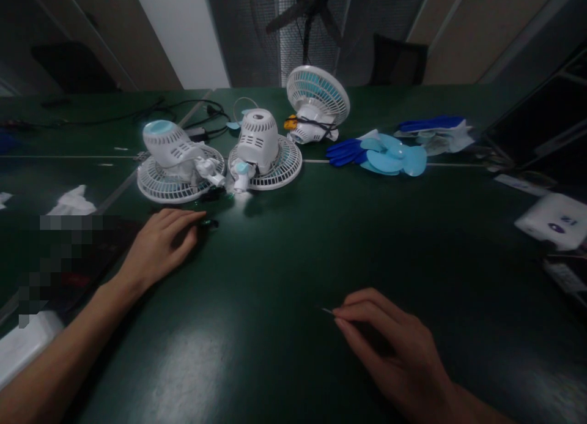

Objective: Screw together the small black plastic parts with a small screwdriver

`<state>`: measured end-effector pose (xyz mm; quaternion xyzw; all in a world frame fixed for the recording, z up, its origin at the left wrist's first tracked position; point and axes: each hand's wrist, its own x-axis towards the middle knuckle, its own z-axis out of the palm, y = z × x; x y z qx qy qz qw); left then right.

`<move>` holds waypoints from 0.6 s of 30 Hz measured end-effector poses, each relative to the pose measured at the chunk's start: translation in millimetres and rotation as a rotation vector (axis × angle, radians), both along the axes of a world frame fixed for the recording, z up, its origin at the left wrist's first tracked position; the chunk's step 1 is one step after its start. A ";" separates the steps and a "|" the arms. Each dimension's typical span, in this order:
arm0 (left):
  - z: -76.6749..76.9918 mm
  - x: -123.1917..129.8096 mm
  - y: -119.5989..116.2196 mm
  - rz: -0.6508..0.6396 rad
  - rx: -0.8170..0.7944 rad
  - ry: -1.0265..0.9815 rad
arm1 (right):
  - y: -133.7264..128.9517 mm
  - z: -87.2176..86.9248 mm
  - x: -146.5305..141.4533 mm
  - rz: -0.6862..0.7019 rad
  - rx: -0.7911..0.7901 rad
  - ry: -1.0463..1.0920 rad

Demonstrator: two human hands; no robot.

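I see the right hand (pixel 394 344) above the near part of the green counter (pixel 275 277), thumb and forefinger pressed together on a thin, pale sliver (pixel 327 311). The sliver pokes out from the fingertips toward the left; it is too blurred for me to name. The left hand (pixel 160 243) reaches forward over the counter, fingers extended, with a small dark piece (pixel 211 223) right at its fingertips. I cannot tell whether it grips that piece or only lies beside it.

Just beyond the left hand, a white plastic fan (pixel 169 148) lies on its round, ribbed cage, its rounded, slotted motor housing capped in light blue. Touching or close on its right, a second fan (pixel 259 142) rests likewise, cage down. Behind them a third fan (pixel 316 103) tilts, its cage enclosing light-blue blades, a black cord across its body.

To the right, glossy, rounded light-blue fan blades (pixel 394 155) overlap a soft blue glove (pixel 343 153). Crumpled white tissue (pixel 73 202) sits beyond the left forearm. At the right edge I have a white, boxy object (pixel 553 221) with a purple mark; its inside is hidden.
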<state>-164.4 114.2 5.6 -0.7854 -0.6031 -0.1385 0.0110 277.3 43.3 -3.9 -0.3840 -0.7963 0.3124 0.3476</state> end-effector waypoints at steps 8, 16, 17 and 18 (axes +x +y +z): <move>5.6 98.9 -32.3 -0.315 -0.272 -0.330 | -0.3 -2.3 -0.3 0.034 -0.025 -0.047; 11.5 167.1 -70.9 -0.603 -0.414 -0.371 | -5.2 1.9 -3.5 0.167 0.075 -0.104; 11.8 165.9 -70.5 -0.608 -0.416 -0.375 | -5.8 2.5 -3.9 0.167 0.075 -0.097; 12.0 164.5 -69.8 -0.612 -0.419 -0.379 | -6.2 3.0 -4.1 0.166 0.074 -0.090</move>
